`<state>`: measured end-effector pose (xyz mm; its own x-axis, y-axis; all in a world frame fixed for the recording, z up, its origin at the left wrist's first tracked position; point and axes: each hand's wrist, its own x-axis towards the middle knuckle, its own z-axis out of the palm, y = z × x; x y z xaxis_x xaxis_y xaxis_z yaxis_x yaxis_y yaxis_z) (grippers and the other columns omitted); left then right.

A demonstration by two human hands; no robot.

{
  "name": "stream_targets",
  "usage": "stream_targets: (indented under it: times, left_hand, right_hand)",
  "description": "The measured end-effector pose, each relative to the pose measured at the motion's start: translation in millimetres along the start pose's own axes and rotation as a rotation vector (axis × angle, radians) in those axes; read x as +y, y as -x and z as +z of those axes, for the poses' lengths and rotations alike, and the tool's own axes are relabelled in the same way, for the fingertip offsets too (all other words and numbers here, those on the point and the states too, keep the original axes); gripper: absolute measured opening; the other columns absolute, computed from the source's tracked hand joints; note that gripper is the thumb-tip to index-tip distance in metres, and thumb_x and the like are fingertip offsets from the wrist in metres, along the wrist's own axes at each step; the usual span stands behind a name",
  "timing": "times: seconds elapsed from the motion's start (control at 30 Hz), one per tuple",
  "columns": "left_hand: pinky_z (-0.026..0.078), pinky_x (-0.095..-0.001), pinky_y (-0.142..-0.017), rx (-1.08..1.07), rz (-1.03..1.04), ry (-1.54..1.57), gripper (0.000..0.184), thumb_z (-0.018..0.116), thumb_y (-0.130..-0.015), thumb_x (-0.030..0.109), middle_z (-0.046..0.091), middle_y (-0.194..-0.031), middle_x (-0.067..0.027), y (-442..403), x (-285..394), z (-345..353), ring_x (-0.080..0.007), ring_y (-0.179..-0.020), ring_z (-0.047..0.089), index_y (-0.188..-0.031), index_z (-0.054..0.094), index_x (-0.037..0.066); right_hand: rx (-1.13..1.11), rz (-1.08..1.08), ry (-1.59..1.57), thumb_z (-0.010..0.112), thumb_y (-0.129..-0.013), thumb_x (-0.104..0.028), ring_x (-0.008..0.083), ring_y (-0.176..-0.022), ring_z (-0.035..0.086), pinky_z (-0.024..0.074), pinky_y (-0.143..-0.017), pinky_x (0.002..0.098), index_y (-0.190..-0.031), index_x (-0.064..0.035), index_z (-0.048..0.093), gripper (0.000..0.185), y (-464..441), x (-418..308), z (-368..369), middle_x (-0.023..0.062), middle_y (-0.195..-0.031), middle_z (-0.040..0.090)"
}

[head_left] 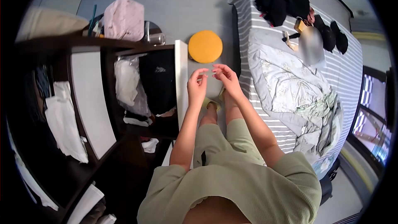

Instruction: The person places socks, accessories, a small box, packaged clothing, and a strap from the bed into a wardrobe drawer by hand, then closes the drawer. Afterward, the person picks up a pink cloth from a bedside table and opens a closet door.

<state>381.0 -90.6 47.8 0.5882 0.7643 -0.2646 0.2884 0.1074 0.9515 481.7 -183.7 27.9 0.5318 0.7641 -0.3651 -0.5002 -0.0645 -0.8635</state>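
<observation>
My left hand (196,86) and my right hand (226,81) are held up in front of my body, a short gap between their fingertips. On both, the fingers are loosely curved and apart, and I see nothing held in either. Beyond them, on the floor, stands a round yellow stool (205,46), the nearest thing to my fingertips. The white edge of the wardrobe's side panel (181,74) is just left of my left hand. To the right of my right hand runs the side of the bed (244,64).
Rumpled bedding (290,79) and black bags (271,7) lie on the bed. At left, the open wardrobe holds a white garment (66,120), dark folded clothing (157,83) and plastic-wrapped white cloth (126,81). A pink case (124,20) and a clear cup (156,39) stand on top.
</observation>
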Motion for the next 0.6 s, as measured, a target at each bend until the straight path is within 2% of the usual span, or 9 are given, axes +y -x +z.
stream_targets:
  times: [0.1,0.2,0.4,0.5,0.6]
  left_hand:
    - [0.043,-0.0217,-0.056,-0.095,-0.022,-0.063,0.015,0.05,-0.08,-0.002,0.06,-0.089,-0.0043,-8,9,37,-0.01,-0.068,0.054,-0.093,0.056,0.001]
    - [0.04,-0.0188,-0.059,-0.193,-0.012,-0.09,0.019,0.045,-0.08,-0.004,0.057,-0.077,-0.0017,-16,16,77,-0.0069,-0.071,0.052,-0.095,0.056,0.002]
    - [0.041,-0.0193,-0.058,-0.387,-0.002,-0.107,0.02,0.045,-0.08,-0.005,0.059,-0.085,-0.0024,-31,15,161,-0.0073,-0.071,0.053,-0.096,0.055,0.002]
    - [0.045,-0.0238,-0.063,-0.471,-0.015,-0.138,0.016,0.05,-0.079,-0.001,0.06,-0.088,-0.0046,-39,13,204,-0.0125,-0.073,0.058,-0.093,0.056,0.003]
    - [0.045,-0.0237,-0.063,-0.562,-0.039,-0.181,0.016,0.05,-0.079,0.0,0.06,-0.089,-0.0048,-46,13,242,-0.0125,-0.073,0.058,-0.094,0.056,0.003]
  right_hand:
    - [0.086,-0.044,-0.039,0.043,-0.085,-0.004,0.0132,-0.082,0.056,0.0446,-0.078,0.0249,-0.111,-0.0006,0.05,0.027,1,-8,-36,0.0059,-0.095,0.057]
    - [0.171,-0.054,-0.055,0.043,-0.086,-0.004,0.0131,-0.082,0.056,0.0445,-0.078,0.0246,-0.111,-0.0007,0.05,0.026,3,-18,-71,0.0059,-0.095,0.057]
    - [0.33,-0.099,-0.174,0.043,-0.085,-0.002,0.0119,-0.082,0.055,0.0446,-0.077,0.0236,-0.111,-0.0006,0.05,0.026,5,-22,-149,0.0058,-0.094,0.056]
    - [0.389,-0.113,-0.207,0.044,-0.084,0.0,0.0111,-0.081,0.055,0.0448,-0.076,0.0231,-0.111,-0.0009,0.05,0.027,5,-24,-192,0.0065,-0.095,0.056]
    - [0.469,-0.117,-0.225,0.044,-0.084,-0.001,0.0107,-0.079,0.054,0.0445,-0.074,0.0227,-0.11,-0.0013,0.051,0.027,7,-29,-229,0.0064,-0.093,0.056]
